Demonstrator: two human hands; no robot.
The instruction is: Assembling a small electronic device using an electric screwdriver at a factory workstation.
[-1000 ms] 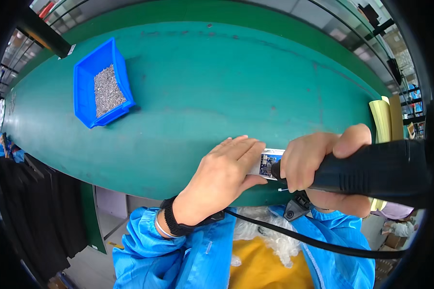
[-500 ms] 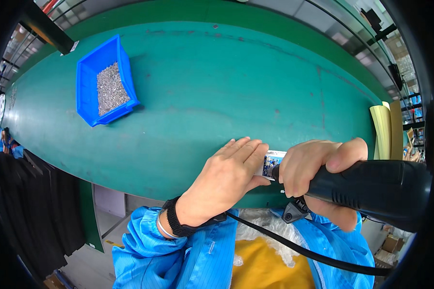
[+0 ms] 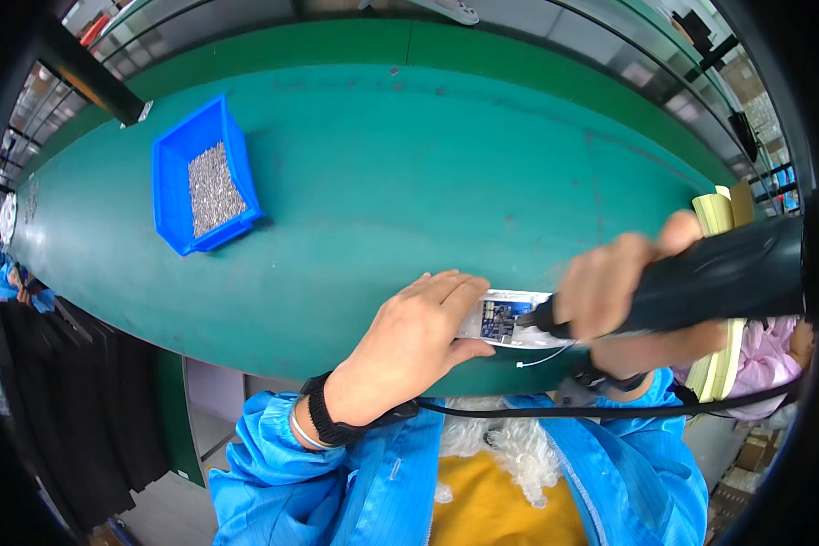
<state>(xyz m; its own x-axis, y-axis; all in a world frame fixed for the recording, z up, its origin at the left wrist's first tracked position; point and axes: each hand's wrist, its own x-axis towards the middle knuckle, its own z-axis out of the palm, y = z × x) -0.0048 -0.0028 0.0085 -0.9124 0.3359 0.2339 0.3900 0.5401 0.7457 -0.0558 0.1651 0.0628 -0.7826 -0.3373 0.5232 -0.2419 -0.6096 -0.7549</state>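
Note:
My left hand [image 3: 414, 332] grips the left end of a white plastic housing [image 3: 530, 340] near the table's front edge. Inside the housing lies a blue circuit board [image 3: 499, 320]. A thin cable [image 3: 548, 356] with a small white connector sticks out in front. In my right hand [image 3: 614, 296], blurred by motion, is a black electric screwdriver [image 3: 733, 273]. It slants down to the left, its dark tip at the right side of the board. Whether the tip touches a screw is too small to tell.
A blue bin [image 3: 168, 196] of small metal screws [image 3: 216, 191] stands at the far left of the green table [image 3: 364, 182]. Pale yellow sheets [image 3: 714, 211] stand at the right edge. A black cord [image 3: 555, 412] crosses before my chest. Someone's pink sleeve [image 3: 763, 364] shows at right.
The screwdriver and my right hand have shifted right, and the tool's rear end has swung upward. More of the housing and board now shows. A pink sleeve has come into view at right.

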